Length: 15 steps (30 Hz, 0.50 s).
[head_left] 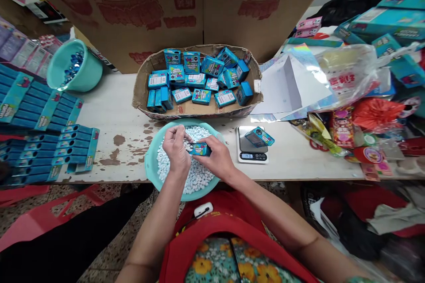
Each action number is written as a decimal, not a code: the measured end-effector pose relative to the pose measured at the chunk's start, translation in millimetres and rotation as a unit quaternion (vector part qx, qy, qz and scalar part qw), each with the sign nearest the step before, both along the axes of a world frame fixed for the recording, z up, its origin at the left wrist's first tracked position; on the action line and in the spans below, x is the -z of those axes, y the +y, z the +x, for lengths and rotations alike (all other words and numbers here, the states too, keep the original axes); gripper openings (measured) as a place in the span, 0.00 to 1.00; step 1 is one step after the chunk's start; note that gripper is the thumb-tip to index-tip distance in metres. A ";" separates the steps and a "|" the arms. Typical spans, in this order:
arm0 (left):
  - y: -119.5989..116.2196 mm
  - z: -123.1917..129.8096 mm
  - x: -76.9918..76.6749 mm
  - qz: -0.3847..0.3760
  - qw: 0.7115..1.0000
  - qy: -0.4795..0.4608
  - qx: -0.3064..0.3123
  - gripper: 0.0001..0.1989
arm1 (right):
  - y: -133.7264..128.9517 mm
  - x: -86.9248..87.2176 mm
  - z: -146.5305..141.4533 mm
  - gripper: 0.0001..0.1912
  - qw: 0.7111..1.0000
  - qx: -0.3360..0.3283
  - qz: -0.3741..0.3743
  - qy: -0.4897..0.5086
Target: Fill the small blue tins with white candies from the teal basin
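My right hand [217, 157] grips a small blue candy box [200, 149] on its side, its open end toward my left hand. Fingers bunched, my left hand [177, 146] is at that open end with white candies at the fingertips. Both hands are above a turquoise basin [151, 166] filled with small white candies [197, 177]. To the right, another blue box lies tilted [259, 136] on a small digital scale [253, 156]. Beyond the basin, a cut-down cardboard tray [186, 109] holds several blue candy boxes [212, 66].
A turquoise bucket [91, 70] with shiny blue pieces stands at the left, near stacked blue display boxes [73, 146]. A large carton [199, 9] rises behind the tray. Paper sheets [282, 84], plastic bags [348, 75] and wrapped sweets [342, 128] crowd the right side.
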<state>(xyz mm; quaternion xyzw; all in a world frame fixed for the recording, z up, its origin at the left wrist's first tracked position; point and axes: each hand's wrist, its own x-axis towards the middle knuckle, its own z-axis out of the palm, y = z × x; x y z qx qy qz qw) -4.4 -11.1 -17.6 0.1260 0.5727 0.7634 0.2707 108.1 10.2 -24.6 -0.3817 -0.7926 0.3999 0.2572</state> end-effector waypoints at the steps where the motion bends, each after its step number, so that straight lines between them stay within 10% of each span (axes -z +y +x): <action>1: 0.9 -0.5 2.5 -0.009 1.000 -0.008 0.000 0.11 | 0.2 2.4 -0.6 0.17 1.000 0.003 -0.006 0.000; 15: -5.7 -4.9 -26.8 0.014 0.990 -0.116 0.084 0.15 | 0.8 9.6 12.5 0.19 0.989 0.017 -0.085 0.122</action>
